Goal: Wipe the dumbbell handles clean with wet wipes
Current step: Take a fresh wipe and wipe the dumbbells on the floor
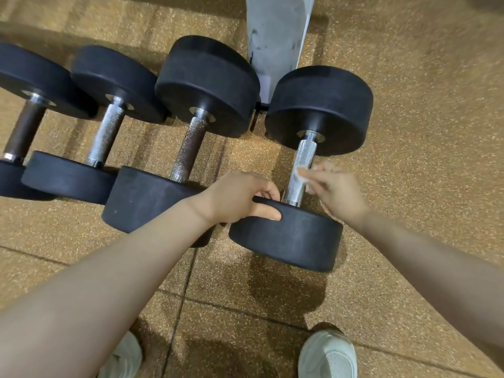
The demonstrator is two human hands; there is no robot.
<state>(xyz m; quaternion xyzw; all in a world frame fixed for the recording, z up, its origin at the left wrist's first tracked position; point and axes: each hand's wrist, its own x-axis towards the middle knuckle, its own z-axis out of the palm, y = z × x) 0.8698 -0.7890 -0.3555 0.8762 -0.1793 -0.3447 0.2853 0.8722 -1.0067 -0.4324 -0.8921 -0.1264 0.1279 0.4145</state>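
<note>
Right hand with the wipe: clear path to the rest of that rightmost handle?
Probably yes. The right hand already holds the wipe against the handle; the left hand grips only the near weight's rim.

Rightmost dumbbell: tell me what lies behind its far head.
Behind the far head of the rightmost dumbbell stands a scuffed grey metal post on speckled rubber floor. The head hides the post's base.

This is a gym. Four black dumbbells (pixel 188 143) with knurled steel handles lie side by side on a speckled rubber tile floor (pixel 425 132). A scuffed grey metal upright (pixel 275 36) stands just behind them.
</note>
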